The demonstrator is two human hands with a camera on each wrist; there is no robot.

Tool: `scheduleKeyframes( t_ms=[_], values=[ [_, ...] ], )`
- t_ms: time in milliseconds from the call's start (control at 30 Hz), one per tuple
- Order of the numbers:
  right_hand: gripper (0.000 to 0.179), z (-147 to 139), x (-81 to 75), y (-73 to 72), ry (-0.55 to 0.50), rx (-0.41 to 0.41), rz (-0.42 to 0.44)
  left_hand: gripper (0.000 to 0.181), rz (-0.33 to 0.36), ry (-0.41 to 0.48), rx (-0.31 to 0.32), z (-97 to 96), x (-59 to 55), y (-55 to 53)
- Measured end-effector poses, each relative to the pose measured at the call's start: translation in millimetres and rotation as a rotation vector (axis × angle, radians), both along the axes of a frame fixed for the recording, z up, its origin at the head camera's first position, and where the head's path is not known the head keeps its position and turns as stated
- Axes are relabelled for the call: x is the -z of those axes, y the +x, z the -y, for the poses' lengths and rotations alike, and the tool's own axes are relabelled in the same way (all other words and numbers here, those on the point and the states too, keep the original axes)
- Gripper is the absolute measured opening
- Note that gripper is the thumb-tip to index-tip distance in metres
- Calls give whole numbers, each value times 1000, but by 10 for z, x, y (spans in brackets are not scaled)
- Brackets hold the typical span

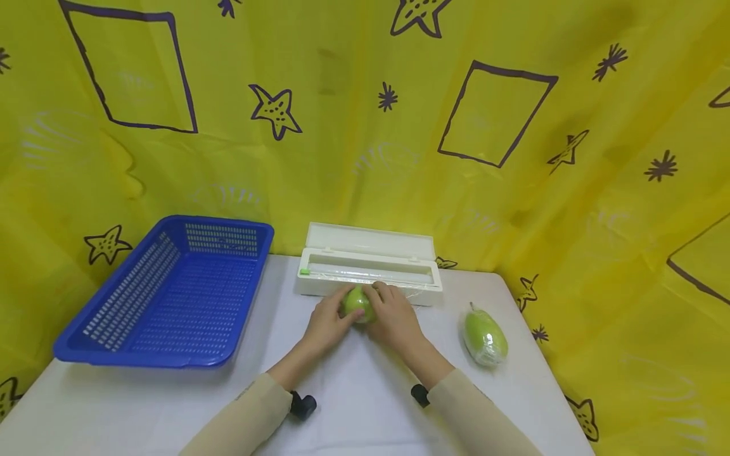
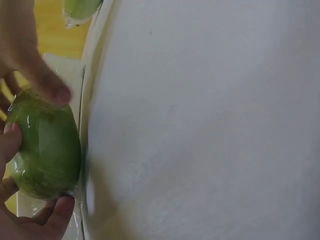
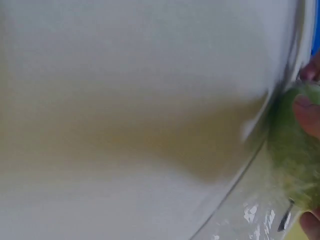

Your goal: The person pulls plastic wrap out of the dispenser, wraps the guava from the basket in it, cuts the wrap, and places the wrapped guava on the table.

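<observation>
A green pear (image 1: 358, 304) in clear film sits between both hands, in front of the white film box. My left hand (image 1: 326, 322) grips its left side, the thumb lying across the front. On the other side my right hand (image 1: 393, 320) curls its fingers round the pear's right and top. In the left wrist view, the pear (image 2: 47, 145) shows glossy film, with the right hand's thumb at one end. The right wrist view shows loose film (image 3: 250, 220) beside the pear (image 3: 290, 145) and its dark stem; most of the right hand is outside that view.
A white cling film box (image 1: 371, 292) with a raised lid (image 1: 371, 240) and a green slider (image 1: 305, 272) stands at the table's back. A blue basket (image 1: 188, 294) is at left. Another wrapped pear (image 1: 485, 337) lies at right. A yellow curtain (image 1: 342, 152) hangs behind.
</observation>
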State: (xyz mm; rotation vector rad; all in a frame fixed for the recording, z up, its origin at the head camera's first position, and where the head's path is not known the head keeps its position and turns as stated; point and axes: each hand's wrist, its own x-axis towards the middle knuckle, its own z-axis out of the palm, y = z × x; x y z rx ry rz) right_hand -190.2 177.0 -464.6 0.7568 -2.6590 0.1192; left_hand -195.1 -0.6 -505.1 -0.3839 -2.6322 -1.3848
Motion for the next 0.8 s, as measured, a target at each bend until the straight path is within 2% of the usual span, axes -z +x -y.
scheduleKeyframes(
  t_ms=[100,167,333,433,567,633,700,800],
  values=[
    [89,-15,26,-18,1,-9,5,61,-2,-12,0,-29,-7,-22],
    [90,-43,42,-21,-15,-6,51,62,17,-19,1,-42,-1,-20],
    [88,-121,-7,-7,-149,-21,198,62,62,-7,-9,-64,41,14],
    [85,-137,-96,-92,-178,-5,278,60,58,-1,-35,-78,40,21],
    [83,-153,-146,-260,-136,17,369,66,22,-39,-64,-83,52,20],
    [83,-177,-125,-305,-136,5,401,70,10,-60,-69,-80,69,20],
    [84,-226,-117,-285,-157,-22,410,73,-1,-74,-74,-89,55,43],
    [81,-322,-68,-211,-285,-97,424,71,-11,-74,-85,-88,31,56]
  ],
)
